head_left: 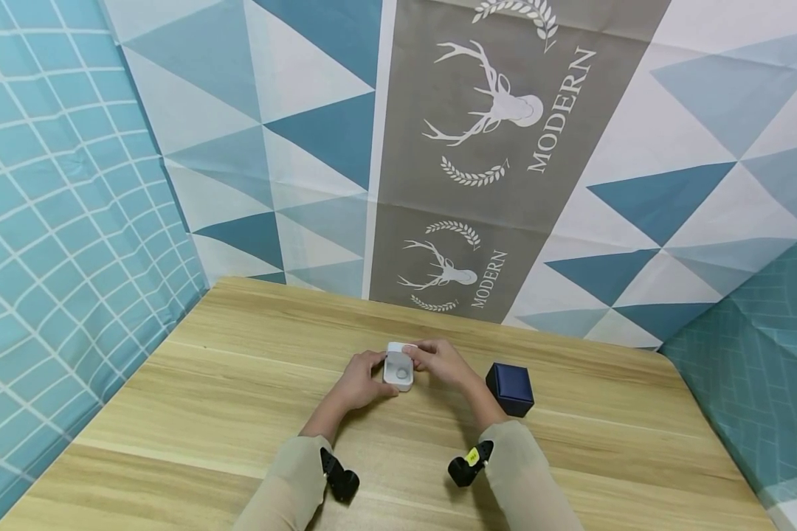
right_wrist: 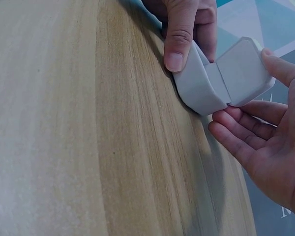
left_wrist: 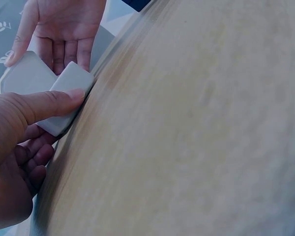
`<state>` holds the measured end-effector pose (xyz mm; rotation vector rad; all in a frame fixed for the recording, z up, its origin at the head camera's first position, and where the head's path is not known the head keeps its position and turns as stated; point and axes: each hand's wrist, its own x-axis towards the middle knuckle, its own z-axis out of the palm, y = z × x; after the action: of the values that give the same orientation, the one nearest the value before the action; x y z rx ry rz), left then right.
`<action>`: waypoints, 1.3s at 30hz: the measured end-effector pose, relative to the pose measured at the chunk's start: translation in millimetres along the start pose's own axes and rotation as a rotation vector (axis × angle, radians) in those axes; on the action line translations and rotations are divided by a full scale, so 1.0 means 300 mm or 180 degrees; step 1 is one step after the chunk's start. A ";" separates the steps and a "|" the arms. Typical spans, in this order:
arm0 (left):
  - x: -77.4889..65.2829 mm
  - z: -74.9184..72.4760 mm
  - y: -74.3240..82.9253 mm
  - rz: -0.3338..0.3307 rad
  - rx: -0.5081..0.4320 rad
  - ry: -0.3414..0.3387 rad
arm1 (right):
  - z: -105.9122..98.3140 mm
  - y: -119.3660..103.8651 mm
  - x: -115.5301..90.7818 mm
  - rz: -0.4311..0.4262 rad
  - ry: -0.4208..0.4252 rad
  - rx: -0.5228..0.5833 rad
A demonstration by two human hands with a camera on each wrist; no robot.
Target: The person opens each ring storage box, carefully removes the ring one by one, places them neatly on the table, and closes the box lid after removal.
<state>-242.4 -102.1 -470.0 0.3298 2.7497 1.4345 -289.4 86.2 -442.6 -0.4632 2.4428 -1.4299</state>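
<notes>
Farthest left of the grip, a light blue wall covering [head_left: 60,169] is crossed by white grid lines. Nearer on that side, a wooden tabletop [head_left: 206,391] is seen, and it is extended under both hands. Below and left of the grip, the left forearm is covered by a beige sleeve [head_left: 275,483], at whose cuff a black wrist camera [head_left: 340,478] is worn.

By the left hand [head_left: 359,380], a white box [head_left: 398,385] is held in a narrow grip: the thumb is pressed on the near wall of the base, and the other fingers are set at its left and far side. The task's thing is thus placed directly between the two hands, low over the tabletop; full contact with the wood cannot be told. Its hinged lid [right_wrist: 243,69] is tilted up on the far side, and within the base a small ring-like shape [head_left: 401,374] is shown.

By the right hand [head_left: 441,361], the lid is pinched at its right edge, the thumb being laid on the rim and the fingers kept behind it. Below and right of this grip, a second camera [head_left: 468,464] with a yellow label is worn. Just right of the right forearm, a navy box [head_left: 513,387] is stood. Beyond the grip, a triangle-patterned backdrop [head_left: 319,147] is hung.
</notes>
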 end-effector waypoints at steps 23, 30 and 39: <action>-0.001 0.003 0.006 -0.0088 -0.0045 -0.0003 | -0.004 0.002 -0.001 -0.0014 -0.0007 0.0058; 0.000 0.000 0.005 -0.0044 -0.0057 0.0013 | -0.003 0.004 0.004 -0.0012 0.0003 0.0057; -0.001 0.001 0.005 -0.0068 -0.0019 0.0021 | -0.003 0.002 0.003 0.0026 0.0008 0.0088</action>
<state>-241.9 -101.1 -469.0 0.2953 2.7447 1.4415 -290.6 86.8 -442.8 -0.4451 2.4207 -1.4600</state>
